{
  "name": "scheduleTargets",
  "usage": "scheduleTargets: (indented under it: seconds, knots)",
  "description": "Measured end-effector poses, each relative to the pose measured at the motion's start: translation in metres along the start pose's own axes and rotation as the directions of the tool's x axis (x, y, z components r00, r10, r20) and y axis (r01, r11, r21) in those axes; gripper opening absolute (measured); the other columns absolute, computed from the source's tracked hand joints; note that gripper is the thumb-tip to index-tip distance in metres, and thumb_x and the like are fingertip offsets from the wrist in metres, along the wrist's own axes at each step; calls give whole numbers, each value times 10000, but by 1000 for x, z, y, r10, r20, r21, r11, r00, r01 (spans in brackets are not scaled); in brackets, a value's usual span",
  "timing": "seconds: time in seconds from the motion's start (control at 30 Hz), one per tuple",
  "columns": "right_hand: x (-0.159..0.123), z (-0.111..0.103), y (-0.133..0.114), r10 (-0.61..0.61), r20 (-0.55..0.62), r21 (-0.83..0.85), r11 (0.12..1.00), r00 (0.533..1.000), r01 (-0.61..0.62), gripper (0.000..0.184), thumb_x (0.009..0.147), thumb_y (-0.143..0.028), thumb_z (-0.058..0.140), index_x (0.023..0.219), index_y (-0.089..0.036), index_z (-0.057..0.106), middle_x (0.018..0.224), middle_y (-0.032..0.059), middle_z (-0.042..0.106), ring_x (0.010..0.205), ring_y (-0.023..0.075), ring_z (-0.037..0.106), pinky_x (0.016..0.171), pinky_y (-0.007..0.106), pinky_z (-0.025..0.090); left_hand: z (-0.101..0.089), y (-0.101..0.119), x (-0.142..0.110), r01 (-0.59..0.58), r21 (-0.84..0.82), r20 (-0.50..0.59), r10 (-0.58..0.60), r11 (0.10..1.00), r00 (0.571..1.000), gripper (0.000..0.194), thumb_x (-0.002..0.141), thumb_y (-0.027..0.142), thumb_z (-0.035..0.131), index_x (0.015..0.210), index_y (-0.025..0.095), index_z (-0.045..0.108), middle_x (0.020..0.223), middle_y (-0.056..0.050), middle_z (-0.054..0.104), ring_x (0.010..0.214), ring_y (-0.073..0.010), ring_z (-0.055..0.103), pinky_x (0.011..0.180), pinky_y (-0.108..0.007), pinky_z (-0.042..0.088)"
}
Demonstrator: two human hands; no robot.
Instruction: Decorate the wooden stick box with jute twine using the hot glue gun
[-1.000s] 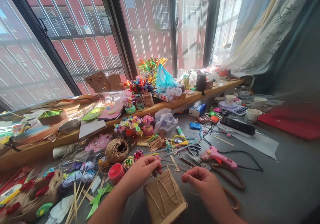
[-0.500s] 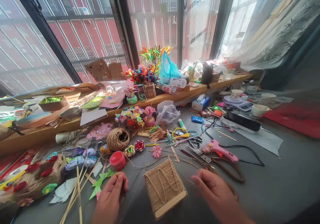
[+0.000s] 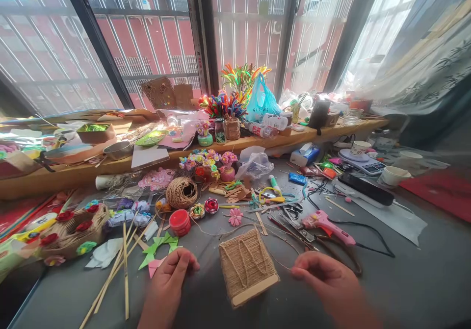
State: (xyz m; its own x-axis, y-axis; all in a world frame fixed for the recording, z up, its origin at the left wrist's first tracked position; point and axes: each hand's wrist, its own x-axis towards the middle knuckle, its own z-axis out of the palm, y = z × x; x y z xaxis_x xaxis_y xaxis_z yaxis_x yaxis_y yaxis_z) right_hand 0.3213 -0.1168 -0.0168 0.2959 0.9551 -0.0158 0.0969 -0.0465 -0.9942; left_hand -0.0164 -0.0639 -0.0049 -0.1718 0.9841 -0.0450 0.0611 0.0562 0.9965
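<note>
Twine-wrapped box (image 3: 248, 263) sits on the table (image 3: 401, 285) between the two hands, touching neither, slightly skewed, pale strip along its near edge; likely kept central so either side can be reached; wider zigzag of twine lies over its top windings; right hand (image 3: 327, 277) has thumb and forefinger pinched together, apparently on the tip of a thin strand (image 3: 282, 265) running from the box's right side, presumably held by the end to keep it in check; left hand (image 3: 167, 280) is curled, thumb against forefinger, no load visible; can't tell if something fine is in there; ball of twine (image 3: 177, 194) rests beyond the box; glue gun (image 3: 329, 227) lies beyond the right hand, probably to be handy while the middle stays workable
</note>
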Motion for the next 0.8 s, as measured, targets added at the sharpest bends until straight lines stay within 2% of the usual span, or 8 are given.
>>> scheduleTargets:
  seconds: [0.17,0.3,0.4,0.5,0.57,0.73,0.8]
  knots:
    - [2,7,-6,74,-22,23,997,997,-74,413,615,-556,944,561,-247,676,665,35,740,618,219,648,539,263,544,-9,-1,4,-36,83,78,30,996,996,583,742,791,801,747,209,818,773,-70,797,755,-228,715,724,-284,618]
    - [3,3,-10,201,-27,6,980,979,-201,324,603,-536,945,637,-246,806,807,64,843,764,277,761,667,271,620,-10,3,8,-2,62,102,-4,998,995,592,686,753,867,936,217,874,947,-106,862,844,-266,787,812,-329,670]
    - [8,3,-13,241,-5,-9,971,971,-241,343,584,-556,948,712,-247,868,782,72,849,786,298,780,709,294,638,-1,8,0,-44,42,82,40,998,996,602,715,754,847,1026,240,876,995,-104,867,919,-286,807,873,-353,676]
    - [14,9,-17,235,3,53,971,972,-235,427,559,-631,935,697,-235,859,742,87,838,756,301,777,715,326,640,11,11,-13,-171,113,72,164,979,984,468,845,700,768,923,254,884,1017,-90,859,972,-287,795,917,-347,662]
    - [18,14,-17,212,0,95,973,977,-211,486,575,-690,905,719,-229,849,714,84,826,718,290,764,703,340,634,15,11,-18,-215,139,73,207,967,976,408,875,651,761,911,263,883,1026,-79,854,982,-286,790,928,-344,654]
    - [25,20,-3,103,27,-49,994,994,-102,501,682,-719,844,616,-234,738,578,30,725,586,218,648,595,294,531,7,2,-8,-108,164,120,89,981,989,389,838,609,806,937,239,876,1038,-91,849,957,-292,789,880,-338,656]
    - [26,20,7,63,46,-102,993,997,-58,549,773,-739,777,577,-237,671,557,15,688,568,197,603,584,283,485,3,-2,-3,-47,165,114,28,985,993,414,812,615,826,949,227,866,1034,-94,843,961,-291,782,876,-332,646]
